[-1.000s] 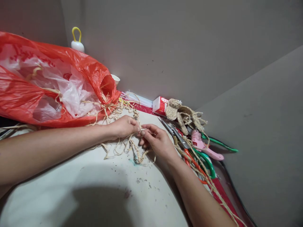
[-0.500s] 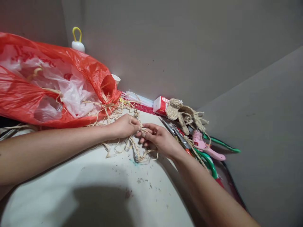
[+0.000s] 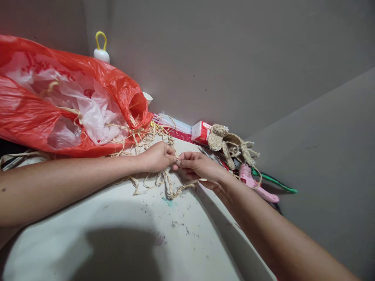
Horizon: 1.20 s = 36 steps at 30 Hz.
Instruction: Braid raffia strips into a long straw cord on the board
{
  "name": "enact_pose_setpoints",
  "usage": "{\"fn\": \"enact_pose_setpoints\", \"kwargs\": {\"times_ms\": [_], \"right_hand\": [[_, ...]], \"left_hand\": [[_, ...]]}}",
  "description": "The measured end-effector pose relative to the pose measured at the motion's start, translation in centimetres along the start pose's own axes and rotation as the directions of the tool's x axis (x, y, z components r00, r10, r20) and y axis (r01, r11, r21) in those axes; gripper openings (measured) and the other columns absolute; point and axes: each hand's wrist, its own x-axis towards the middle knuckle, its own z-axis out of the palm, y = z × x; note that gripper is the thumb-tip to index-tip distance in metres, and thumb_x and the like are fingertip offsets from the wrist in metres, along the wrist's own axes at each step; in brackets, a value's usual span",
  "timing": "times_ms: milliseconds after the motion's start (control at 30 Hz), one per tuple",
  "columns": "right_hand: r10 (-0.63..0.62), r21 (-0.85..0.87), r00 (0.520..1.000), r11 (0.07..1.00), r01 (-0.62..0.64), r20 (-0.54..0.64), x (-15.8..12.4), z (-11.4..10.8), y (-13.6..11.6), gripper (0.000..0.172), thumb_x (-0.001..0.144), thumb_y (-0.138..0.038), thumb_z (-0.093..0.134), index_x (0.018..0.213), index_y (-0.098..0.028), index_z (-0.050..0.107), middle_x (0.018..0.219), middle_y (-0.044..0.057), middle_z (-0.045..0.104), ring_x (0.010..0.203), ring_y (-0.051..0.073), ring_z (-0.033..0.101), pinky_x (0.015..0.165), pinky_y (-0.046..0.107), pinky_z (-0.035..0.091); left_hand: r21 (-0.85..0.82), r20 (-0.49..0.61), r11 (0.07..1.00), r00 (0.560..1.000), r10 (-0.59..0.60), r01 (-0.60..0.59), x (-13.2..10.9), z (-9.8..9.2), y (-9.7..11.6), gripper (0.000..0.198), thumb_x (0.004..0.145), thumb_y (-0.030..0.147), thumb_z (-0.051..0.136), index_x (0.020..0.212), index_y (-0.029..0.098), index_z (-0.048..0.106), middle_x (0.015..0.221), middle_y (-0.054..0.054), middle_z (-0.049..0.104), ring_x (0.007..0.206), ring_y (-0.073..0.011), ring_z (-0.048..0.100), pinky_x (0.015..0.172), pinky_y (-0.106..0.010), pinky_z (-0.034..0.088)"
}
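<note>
A thin braid of straw-coloured raffia (image 3: pixel 170 188) hangs from my fingers and curls on the white table top. My left hand (image 3: pixel 158 157) is closed in a pinch on it, thumb against forefinger. Fingertip to fingertip with it, my right hand (image 3: pixel 200 166) also pinches the raffia, and a loose strand end sticks out under its palm. The exact spot where the strands cross is hidden by the fingers. Loose raffia strands (image 3: pixel 136 183) lie around and behind my left wrist.
A red plastic bag (image 3: pixel 117 84) with raffia inside fills the left. Along the wall stand a red and white box (image 3: pixel 201 132), coiled woven straw pieces (image 3: pixel 216 138), a pink glue gun (image 3: pixel 249 177) and a green handle (image 3: pixel 275 181). Scissors lie partly behind my right hand.
My right hand has turned and its forearm has swung right and up, now covering most of the scissors. My left hand keeps its pinch. The view has shifted slightly.
</note>
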Motion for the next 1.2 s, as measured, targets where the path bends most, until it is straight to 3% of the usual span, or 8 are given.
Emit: {"fn": "enact_pose_setpoints", "kwargs": {"times_ms": [67,200,333,733,900,1200], "right_hand": [[-0.021,-0.047,0.999,0.999,0.020,-0.024,-0.2,0.1,0.0,0.014,0.067,-0.016,0.065,0.061,-0.015,0.052,0.052,-0.003,0.057,0.035,0.002,0.026,0.030,0.013,0.016],[-0.051,-0.075,0.995,0.996,0.045,-0.081,-0.4,0.3,0.2,0.018,0.065,-0.025,0.064,0.061,-0.018,0.049,0.050,-0.007,0.044,0.040,0.005,0.030,0.033,0.015,0.016],[-0.102,-0.039,0.994,0.994,0.100,-0.048,-0.3,0.3,0.7,0.024,0.063,-0.029,0.068,0.062,-0.018,0.047,0.049,-0.010,0.036,0.041,0.004,0.023,0.035,0.016,0.014],[-0.087,-0.031,0.991,0.995,0.091,0.106,0.5,-0.7,1.3,0.026,0.067,-0.032,0.067,0.062,-0.018,0.046,0.049,-0.009,0.037,0.038,0.003,0.020,0.034,0.017,0.009],[-0.111,0.092,0.978,0.991,0.096,0.178,0.4,-0.8,1.7,0.031,0.066,-0.032,0.071,0.063,-0.018,0.044,0.050,-0.011,0.031,0.040,0.003,0.018,0.037,0.017,0.009],[-0.161,0.094,0.978,0.984,0.149,0.133,0.7,-0.5,2.4,0.035,0.064,-0.038,0.073,0.063,-0.018,0.045,0.050,-0.010,0.037,0.039,0.002,0.021,0.036,0.017,0.010]], "left_hand": [[0.011,-0.004,1.000,1.000,0.010,-0.010,0.0,0.0,0.1,0.017,0.074,0.017,0.050,0.060,0.013,0.059,0.051,0.004,0.048,0.049,-0.0075,0.036,0.049,-0.022,0.025],[0.058,-0.012,0.998,1.000,0.023,-0.022,-0.1,0.1,0.0,0.020,0.075,0.018,0.050,0.056,0.015,0.049,0.050,0.005,0.040,0.050,-0.0076,0.034,0.050,-0.022,0.025],[0.138,-0.030,0.989,0.998,0.049,-0.044,-0.1,0.2,-0.2,0.021,0.076,0.020,0.048,0.055,0.016,0.046,0.052,0.005,0.041,0.051,-0.0085,0.036,0.050,-0.023,0.025],[0.217,-0.001,0.974,0.997,0.072,-0.070,-0.2,0.3,-0.4,0.018,0.076,0.017,0.045,0.058,0.016,0.049,0.054,0.004,0.043,0.054,-0.0094,0.039,0.051,-0.022,0.025],[0.199,0.018,0.976,0.996,0.086,-0.088,-0.2,0.1,0.0,0.018,0.076,0.017,0.045,0.058,0.016,0.048,0.054,0.004,0.043,0.054,-0.0092,0.039,0.051,-0.022,0.025],[0.269,0.025,0.960,0.997,0.073,-0.077,-0.3,0.3,0.1,0.019,0.073,0.013,0.046,0.055,0.017,0.044,0.051,0.005,0.040,0.051,-0.0085,0.036,0.049,-0.022,0.024]]}}
